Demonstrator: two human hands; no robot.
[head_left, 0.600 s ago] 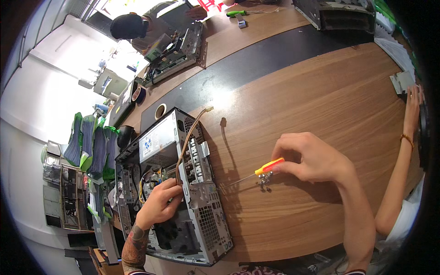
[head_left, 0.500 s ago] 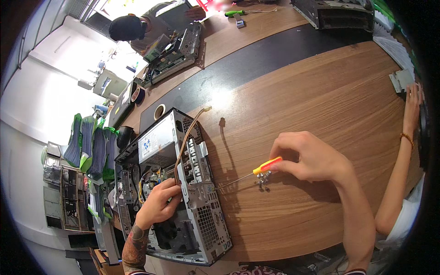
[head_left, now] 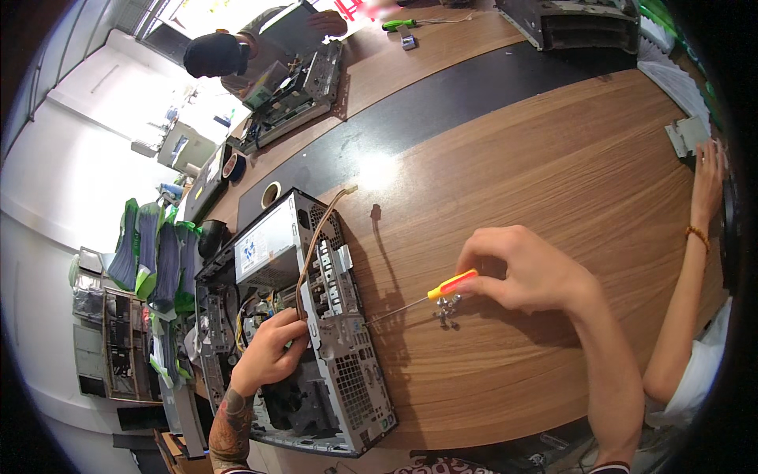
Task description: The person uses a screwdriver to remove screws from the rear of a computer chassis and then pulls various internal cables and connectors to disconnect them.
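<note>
An opened desktop computer case (head_left: 347,367) lies on its side at the table's left edge, with a silver power supply (head_left: 267,246) and boards showing inside. My left hand (head_left: 272,351) reaches into it, fingers curled beside a brown cable (head_left: 310,253); what they grip is hidden. My right hand (head_left: 525,268) pinches the yellow and red handle of a screwdriver (head_left: 452,284). Its thin shaft slants down to the left, the tip at the case's perforated rear panel. A small pile of screws (head_left: 447,310) lies on the wooden table (head_left: 505,182), just below the handle.
Across the table a person in a dark cap handles another opened computer (head_left: 296,99). At the right, another person's hand (head_left: 709,170) touches a grey metal plate (head_left: 687,136). Tape rolls (head_left: 271,194), a green screwdriver (head_left: 399,25) and a dark chassis (head_left: 572,28) stand farther off.
The whole view has shifted slightly. Both my hands keep their places at the case, and the screwdriver tip stays at the rear panel. The far person's hand and panel have moved a little.
</note>
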